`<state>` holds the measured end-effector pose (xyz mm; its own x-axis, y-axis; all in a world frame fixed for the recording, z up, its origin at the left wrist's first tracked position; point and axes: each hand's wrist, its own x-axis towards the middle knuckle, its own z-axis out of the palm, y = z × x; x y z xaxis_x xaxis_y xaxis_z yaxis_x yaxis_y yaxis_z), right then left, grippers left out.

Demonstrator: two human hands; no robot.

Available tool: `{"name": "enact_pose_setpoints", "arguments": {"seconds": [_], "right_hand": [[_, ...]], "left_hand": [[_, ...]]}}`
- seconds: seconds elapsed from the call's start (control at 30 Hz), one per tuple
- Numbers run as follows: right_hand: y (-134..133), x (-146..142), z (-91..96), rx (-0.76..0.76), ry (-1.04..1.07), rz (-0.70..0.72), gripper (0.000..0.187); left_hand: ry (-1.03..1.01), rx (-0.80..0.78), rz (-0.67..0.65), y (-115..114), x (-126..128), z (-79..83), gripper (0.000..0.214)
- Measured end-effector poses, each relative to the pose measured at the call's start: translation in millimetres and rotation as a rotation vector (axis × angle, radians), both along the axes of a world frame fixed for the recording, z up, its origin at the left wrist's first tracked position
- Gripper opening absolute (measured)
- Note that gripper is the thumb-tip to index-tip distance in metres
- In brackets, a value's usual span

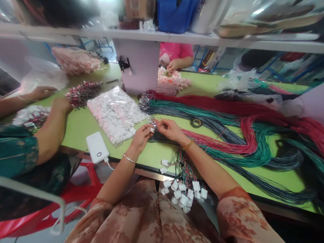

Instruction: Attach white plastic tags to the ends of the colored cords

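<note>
In my left hand (141,138) a small white connector (151,129) is pinched between thumb and fingers. Just to its right, my right hand (170,130) has its fingertips pressed together at the wire ends; the single piece in them is too small to make out. Long bundles of red wires (212,140), green wires (260,152) and dark grey wires (232,134) stretch right from beneath my hands. Left of my hands lies a clear plastic bag (116,113) full of white connectors. Wired white connectors (184,195) hang over the table edge before me.
A white power bank (97,147) with a cable lies at the table's front edge. A tape roll (196,123) sits among the wires. At left are a co-worker's arms (53,123) and a red chair (76,193). Overhead runs a shelf (166,37) with a blue bin (177,13).
</note>
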<state>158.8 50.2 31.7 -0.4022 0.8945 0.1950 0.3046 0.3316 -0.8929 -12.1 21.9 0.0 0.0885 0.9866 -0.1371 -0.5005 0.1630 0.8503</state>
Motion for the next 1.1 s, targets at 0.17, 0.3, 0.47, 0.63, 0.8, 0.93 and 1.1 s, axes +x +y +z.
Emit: {"name": "enact_pose_setpoints", "arguments": {"seconds": [0.17, 0.3, 0.47, 0.63, 0.8, 0.93, 1.1], "right_hand": [[-15, 0, -8.2, -0.007, -0.023, -0.087, 0.019], [-19, 0, -9.5, 0.040, -0.058, -0.128, 0.020], [-19, -2, -13.1, 0.014, -0.072, -0.147, 0.023], [-21, -5, -17.8, 0.044, -0.080, -0.125, 0.027], [-27, -3, -12.4, 0.269, -0.250, -0.105, 0.024], [-30, -5, -10.6, 0.230, -0.374, -0.105, 0.026], [-25, -7, -11.3, 0.198, -0.398, -0.084, 0.027]], "left_hand": [[-0.024, -0.002, -0.028, -1, 1, 1.0, 0.020], [-0.004, 0.013, -0.024, -3, 1, 4.1, 0.021], [0.051, 0.038, -0.020, -5, 3, 5.6, 0.025], [0.135, 0.054, 0.015, -7, 11, 2.9, 0.027], [0.090, 0.019, 0.060, -6, 16, 0.7, 0.029], [0.144, 0.051, 0.083, -6, 18, -2.1, 0.030], [0.245, 0.078, 0.086, -7, 16, -2.8, 0.028]]}}
